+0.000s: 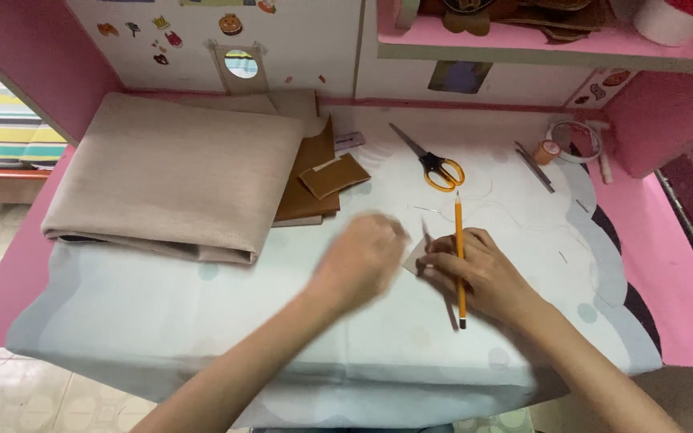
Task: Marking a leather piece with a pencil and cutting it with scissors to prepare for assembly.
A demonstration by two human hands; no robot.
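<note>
My right hand (475, 269) rests on the pale blue cloth (202, 313) that covers the desk. It holds an orange pencil (459, 240) and presses on a small beige piece of fabric (415, 258). My left hand (362, 256) is blurred with motion just left of that piece, fingers loosely curled, with nothing visibly in it.
A folded beige fabric (170, 172) lies at the back left, with brown leather-like pieces (318, 172) beside it. Orange-handled scissors (435, 164) lie behind my hands. A tape roll (547, 151), a clear ring (575, 140) and pens sit at the back right. Pink desk walls enclose the back.
</note>
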